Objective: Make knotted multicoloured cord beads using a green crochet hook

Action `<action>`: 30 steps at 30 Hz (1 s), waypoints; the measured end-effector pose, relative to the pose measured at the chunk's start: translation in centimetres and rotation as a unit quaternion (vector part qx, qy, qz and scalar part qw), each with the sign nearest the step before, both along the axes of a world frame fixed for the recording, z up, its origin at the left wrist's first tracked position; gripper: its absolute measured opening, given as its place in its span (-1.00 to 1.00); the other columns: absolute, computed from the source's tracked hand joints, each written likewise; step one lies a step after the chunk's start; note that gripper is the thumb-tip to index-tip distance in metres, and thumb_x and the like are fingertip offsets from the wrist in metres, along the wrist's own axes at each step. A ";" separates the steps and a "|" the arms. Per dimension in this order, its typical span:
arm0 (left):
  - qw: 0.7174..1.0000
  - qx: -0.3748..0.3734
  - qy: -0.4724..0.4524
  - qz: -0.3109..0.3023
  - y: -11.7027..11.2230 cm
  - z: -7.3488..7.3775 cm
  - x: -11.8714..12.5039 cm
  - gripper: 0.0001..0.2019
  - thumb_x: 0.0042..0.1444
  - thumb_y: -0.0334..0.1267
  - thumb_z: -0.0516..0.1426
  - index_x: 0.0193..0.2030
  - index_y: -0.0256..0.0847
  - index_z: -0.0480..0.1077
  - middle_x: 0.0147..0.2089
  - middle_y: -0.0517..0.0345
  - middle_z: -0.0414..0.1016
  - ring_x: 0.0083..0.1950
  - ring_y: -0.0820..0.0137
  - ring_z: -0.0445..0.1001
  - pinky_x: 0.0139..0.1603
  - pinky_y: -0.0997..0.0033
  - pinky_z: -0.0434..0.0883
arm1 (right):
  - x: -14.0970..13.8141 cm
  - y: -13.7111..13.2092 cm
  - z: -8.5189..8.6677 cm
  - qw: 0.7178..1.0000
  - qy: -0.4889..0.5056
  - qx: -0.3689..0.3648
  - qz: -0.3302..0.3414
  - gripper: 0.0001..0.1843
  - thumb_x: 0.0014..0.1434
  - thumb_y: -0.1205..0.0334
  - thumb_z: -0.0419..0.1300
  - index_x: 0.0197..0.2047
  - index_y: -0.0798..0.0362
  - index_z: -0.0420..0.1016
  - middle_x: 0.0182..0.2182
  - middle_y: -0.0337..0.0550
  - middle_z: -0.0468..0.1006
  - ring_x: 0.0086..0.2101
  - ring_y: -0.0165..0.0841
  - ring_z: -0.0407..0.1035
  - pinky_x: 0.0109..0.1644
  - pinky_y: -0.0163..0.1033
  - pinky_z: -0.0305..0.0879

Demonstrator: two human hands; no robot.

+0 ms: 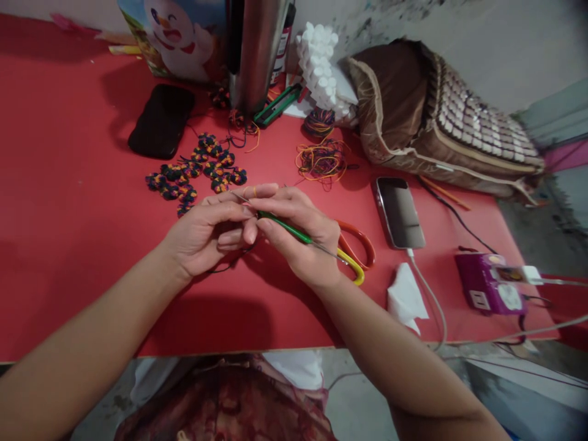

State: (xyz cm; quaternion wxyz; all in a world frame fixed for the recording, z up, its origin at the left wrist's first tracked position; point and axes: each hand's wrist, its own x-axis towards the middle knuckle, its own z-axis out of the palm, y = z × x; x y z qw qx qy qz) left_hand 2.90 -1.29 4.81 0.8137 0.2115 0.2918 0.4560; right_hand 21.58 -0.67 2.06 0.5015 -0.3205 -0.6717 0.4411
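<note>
A thin crochet hook with a green grip (290, 229) lies between the thumb and fingers of my right hand (310, 242), its metal tip pointing left. My left hand (199, 236) faces it with thumb and fingers pinched together at the hook's tip. Dark thread (235, 263) hangs below the left fingers; whatever small work they pinch is mostly hidden. Beyond the left hand lie several crocheted flower-like pieces (172, 174) in black, orange and purple. A loose tangle of multicoloured thread (321, 160) rests past the right hand. Scissors (366, 248) with orange and yellow handles lie partly under the right hand.
On the red table (68, 184) are a black phone-like case (163, 122), a green box cutter (278, 105), a wound thread ball (318, 122) and a metal cylinder (261, 55). To the right are a charging phone (399, 211), tissue (407, 297), purple power box (487, 285) and brown cushion (399, 92).
</note>
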 end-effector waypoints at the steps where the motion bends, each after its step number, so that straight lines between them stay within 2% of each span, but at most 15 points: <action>1: 1.000 0.000 -0.006 -0.004 0.0 0.0 -0.1 -0.72 0.07 -0.56 0.28 -0.15 -0.33 0.80 -0.58 0.08 0.57 -0.69 0.64 0.11 -0.63 0.69 0.12 | 0.0 0.1 0.0 1.000 0.001 -0.007 -0.002 -0.79 0.43 0.15 0.47 0.03 -0.40 0.87 -0.10 -0.18 0.81 0.03 -0.14 0.68 0.32 0.11 0.60; 7: 0.999 0.004 -0.019 -0.026 0.1 -0.1 -0.5 -0.72 0.13 -0.51 0.28 -0.07 -0.39 0.78 -0.53 0.02 0.60 -0.67 0.62 0.16 -0.62 0.67 0.12 | -0.5 0.0 -0.1 0.998 0.052 -0.041 0.013 -0.89 0.42 0.14 0.48 -0.04 -0.26 0.86 -0.09 -0.18 0.82 0.04 -0.20 0.69 0.30 0.04 0.61; 10: 0.999 -0.011 -0.033 -0.032 0.1 0.1 -0.5 -0.71 0.13 -0.50 0.26 -0.05 -0.42 0.75 -0.54 0.02 0.58 -0.67 0.59 0.17 -0.62 0.63 0.10 | -0.5 -0.4 -0.1 0.995 0.053 -0.084 0.001 -0.91 0.43 0.13 0.48 -0.04 -0.27 0.84 -0.02 -0.16 0.81 0.08 -0.20 0.69 0.33 0.04 0.62; 13: 0.998 -0.030 -0.044 -0.024 0.2 0.4 -0.4 -0.68 0.12 -0.49 0.20 -0.06 -0.43 0.74 -0.52 -0.02 0.60 -0.68 0.57 0.15 -0.63 0.60 0.10 | -0.5 -0.7 -0.3 0.995 0.050 -0.089 -0.006 -0.89 0.42 0.15 0.48 -0.03 -0.29 0.83 -0.02 -0.15 0.79 0.07 -0.19 0.69 0.32 0.03 0.62; 17: 0.998 -0.020 -0.051 -0.017 0.2 0.4 -0.5 -0.61 0.03 -0.51 0.16 -0.05 -0.44 0.73 -0.54 -0.02 0.60 -0.66 0.55 0.20 -0.59 0.60 0.14 | -0.6 -0.7 -0.5 0.994 0.078 -0.079 0.007 -0.88 0.41 0.18 0.50 -0.02 -0.23 0.83 -0.04 -0.17 0.80 0.05 -0.22 0.70 0.30 0.00 0.62; 20: 0.999 -0.005 -0.052 -0.017 0.1 0.3 -0.5 -0.56 -0.03 -0.56 0.18 -0.03 -0.43 0.74 -0.49 0.00 0.64 -0.64 0.56 0.26 -0.55 0.60 0.20 | -0.9 -0.8 -0.7 0.989 0.111 -0.098 0.016 -0.89 0.41 0.16 0.50 -0.01 -0.21 0.82 -0.03 -0.19 0.82 0.03 -0.24 0.73 0.27 0.00 0.66; 24: 0.999 0.010 -0.041 -0.015 0.0 0.1 -0.7 -0.49 -0.08 -0.60 0.22 0.06 -0.46 0.73 -0.40 -0.07 0.72 -0.58 0.52 0.37 -0.51 0.55 0.30 | -0.9 -1.0 -0.9 0.986 0.100 -0.133 -0.024 -0.87 0.40 0.13 0.51 0.00 -0.19 0.82 -0.04 -0.18 0.84 0.01 -0.22 0.75 0.29 0.03 0.68; 27: 0.999 0.023 -0.037 -0.028 0.2 -0.2 -0.8 -0.45 0.00 -0.46 0.25 0.18 -0.50 0.70 -0.39 -0.11 0.73 -0.55 0.40 0.46 -0.50 0.47 0.38 | -0.8 -0.8 -0.8 0.986 0.115 -0.121 -0.009 -0.88 0.37 0.15 0.53 -0.03 -0.20 0.83 0.02 -0.17 0.84 0.11 -0.17 0.74 0.36 0.09 0.66; 30: 0.998 0.021 -0.031 -0.042 0.4 -0.4 -0.9 -0.53 0.19 -0.27 0.24 0.16 -0.51 0.70 -0.40 -0.12 0.73 -0.57 0.37 0.47 -0.53 0.44 0.40 | -0.8 -0.5 -0.5 0.984 0.141 -0.105 0.030 -0.84 0.39 0.23 0.51 -0.03 -0.27 0.85 0.12 -0.20 0.83 0.23 -0.14 0.69 0.44 0.13 0.61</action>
